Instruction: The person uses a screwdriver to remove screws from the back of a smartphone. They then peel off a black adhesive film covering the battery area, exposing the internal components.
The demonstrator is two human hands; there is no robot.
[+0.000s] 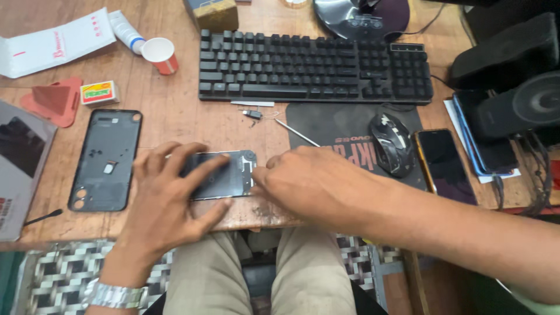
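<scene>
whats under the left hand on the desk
An opened phone lies flat under the left hand, its inner parts showing at the right end, where the right hand touches it. The fingers hide its left part.

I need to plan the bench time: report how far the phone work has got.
Done: the black back cover is off, lying left of the opened phone. In hand: left hand presses the phone flat while right hand works at its top end. Left: the cover is not yet refitted.
</scene>
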